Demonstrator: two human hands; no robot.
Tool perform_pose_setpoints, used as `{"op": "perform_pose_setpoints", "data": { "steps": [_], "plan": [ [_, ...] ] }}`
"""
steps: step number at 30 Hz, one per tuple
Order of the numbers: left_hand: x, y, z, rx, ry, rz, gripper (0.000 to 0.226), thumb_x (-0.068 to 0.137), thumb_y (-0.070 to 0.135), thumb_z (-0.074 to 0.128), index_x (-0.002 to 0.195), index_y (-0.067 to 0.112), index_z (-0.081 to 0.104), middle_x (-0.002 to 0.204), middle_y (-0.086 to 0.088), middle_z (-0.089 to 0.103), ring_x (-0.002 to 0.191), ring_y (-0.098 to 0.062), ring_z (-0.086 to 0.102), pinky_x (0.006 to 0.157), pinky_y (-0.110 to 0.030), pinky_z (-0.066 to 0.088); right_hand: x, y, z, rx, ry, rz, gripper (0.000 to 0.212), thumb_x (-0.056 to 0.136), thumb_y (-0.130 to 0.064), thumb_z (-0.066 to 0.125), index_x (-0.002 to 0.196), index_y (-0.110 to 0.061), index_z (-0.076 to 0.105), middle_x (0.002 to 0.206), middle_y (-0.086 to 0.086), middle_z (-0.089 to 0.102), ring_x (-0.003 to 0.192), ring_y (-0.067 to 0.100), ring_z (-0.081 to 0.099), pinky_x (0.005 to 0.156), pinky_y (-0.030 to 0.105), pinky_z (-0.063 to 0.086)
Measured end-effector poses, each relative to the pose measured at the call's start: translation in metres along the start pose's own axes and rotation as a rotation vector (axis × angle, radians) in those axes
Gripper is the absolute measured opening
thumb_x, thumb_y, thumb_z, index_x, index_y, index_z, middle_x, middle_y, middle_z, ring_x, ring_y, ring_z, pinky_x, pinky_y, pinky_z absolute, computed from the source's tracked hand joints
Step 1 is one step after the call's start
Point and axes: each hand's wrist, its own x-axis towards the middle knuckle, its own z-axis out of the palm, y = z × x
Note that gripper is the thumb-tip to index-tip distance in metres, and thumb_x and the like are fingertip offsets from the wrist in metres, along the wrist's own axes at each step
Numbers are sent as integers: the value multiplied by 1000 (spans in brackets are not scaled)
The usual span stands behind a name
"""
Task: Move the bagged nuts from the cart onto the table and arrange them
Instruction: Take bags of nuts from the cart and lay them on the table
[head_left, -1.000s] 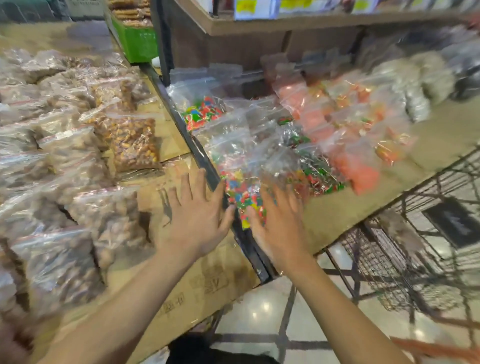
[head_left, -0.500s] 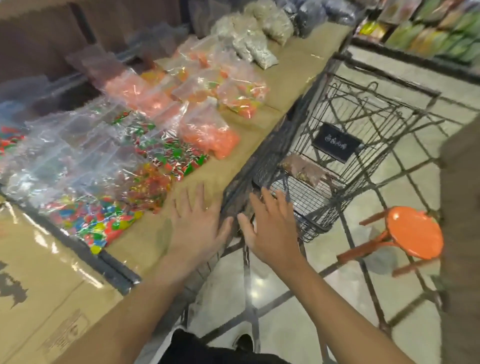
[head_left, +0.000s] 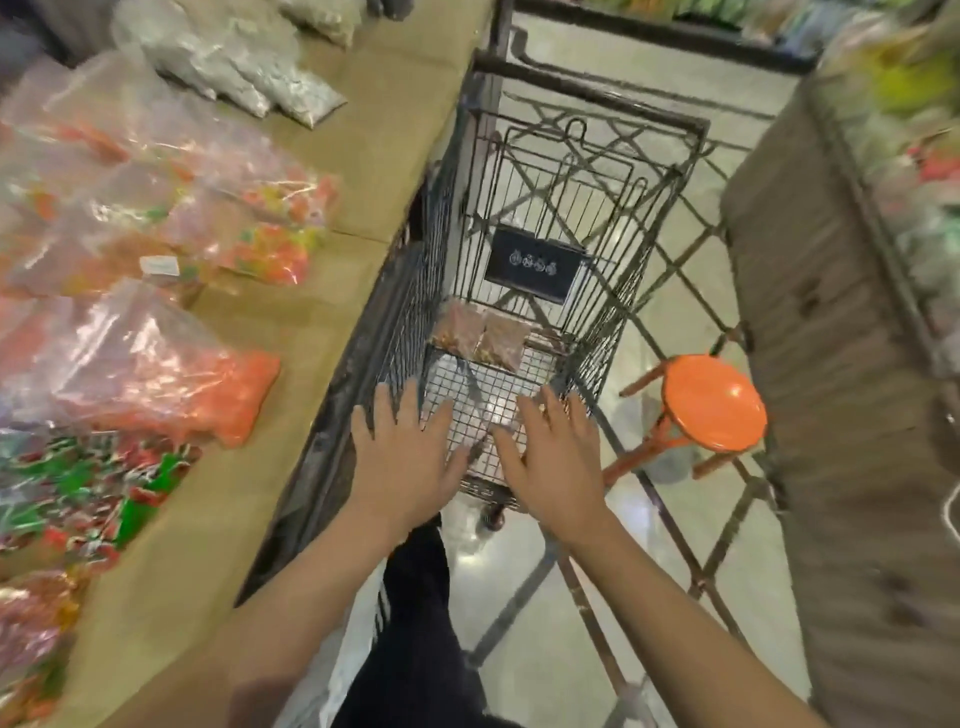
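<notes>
A black wire cart (head_left: 644, 249) stands beside the cardboard-covered table (head_left: 291, 322). Two clear bags of brownish nuts (head_left: 478, 335) lie side by side on the cart's floor, toward its far end. My left hand (head_left: 402, 457) and my right hand (head_left: 553, 454) hover over the cart's near end, palms down, fingers straight and spread. Neither hand holds anything, and both are short of the bags.
Bags of orange and multicoloured candy (head_left: 150, 364) cover the table's left part, with grey bags (head_left: 249, 78) farther back. An orange stool (head_left: 714, 402) stands right of the cart. A brown display stand (head_left: 852, 395) fills the right side. My dark trouser leg (head_left: 415, 613) is below.
The view has swung right from the nut and candy tables to the cart. Both hands moved with it and now hang over the cart's near end, still empty.
</notes>
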Motion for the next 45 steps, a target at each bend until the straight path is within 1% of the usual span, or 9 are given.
{"op": "perform_pose_setpoints", "data": {
  "steps": [12, 23, 26, 29, 32, 37, 40, 42, 45],
  "plan": [
    [266, -24, 14, 18, -137, 113, 66, 101, 55, 31, 158, 23, 27, 167, -21, 16, 151, -50, 12, 120, -67, 14, 231, 26, 37, -37, -141, 247, 75, 96, -64, 15, 155, -23, 40, 167, 15, 31, 154, 45, 19, 124, 61, 16],
    [424, -25, 132, 34, -366, -10, 68, 104, 51, 26, 162, 22, 6, 169, -16, -12, 155, -45, -4, 124, -60, 4, 358, 77, 141, -3, -377, 352, 66, 106, -55, 24, 164, -24, 17, 173, 14, 6, 158, 43, 0, 127, 60, 5],
    [454, -33, 181, -39, -336, -39, 73, 102, 50, 32, 163, 24, 2, 170, -17, 3, 154, -44, 8, 123, -60, 14, 388, 93, 188, 30, -407, 399, 66, 105, -53, 30, 162, -20, 22, 171, 17, 12, 157, 43, 8, 126, 61, 12],
    [486, -43, 230, -137, -385, -127, 82, 87, 48, 41, 159, 15, 24, 158, -27, 34, 143, -47, 35, 117, -61, 32, 415, 108, 239, 190, -427, 513, 61, 106, -46, 40, 156, -11, 34, 162, 19, 30, 150, 40, 30, 123, 55, 28],
    [514, -40, 266, -187, -418, -243, 69, 99, 47, 39, 151, 3, 38, 152, -30, 41, 133, -47, 47, 112, -56, 40, 439, 122, 266, 409, -343, 606, 50, 110, -33, 43, 112, 16, 54, 125, 18, 58, 119, 31, 57, 108, 45, 45],
    [549, -31, 283, -372, -288, -494, 67, 99, 50, 56, 147, 9, 36, 150, -23, 40, 132, -40, 45, 106, -48, 40, 478, 142, 320, 744, -278, 900, 62, 84, -58, 73, 113, -6, 55, 124, 20, 65, 118, 39, 63, 101, 49, 53],
    [563, -32, 285, -538, -264, -649, 82, 80, 50, 82, 139, 8, 43, 132, -15, 56, 126, -33, 55, 97, -40, 47, 485, 155, 328, 892, -292, 994, 47, 79, -41, 85, 84, -13, 47, 96, 13, 71, 90, 30, 71, 81, 44, 62],
    [567, -35, 285, -676, -280, -672, 65, 73, 41, 90, 116, 10, 52, 107, -6, 61, 102, -23, 61, 77, -30, 49, 490, 157, 318, 935, -263, 1043, 45, 84, -29, 85, 80, -15, 43, 83, 10, 68, 77, 25, 70, 61, 33, 61],
    [560, -38, 278, -816, -302, -673, 57, 71, 27, 92, 112, 10, 57, 101, 0, 63, 98, -21, 63, 81, -28, 53, 490, 159, 315, 953, -300, 1026, 42, 84, -26, 86, 88, -6, 49, 83, 10, 69, 81, 27, 73, 72, 39, 65]
  ]
}}
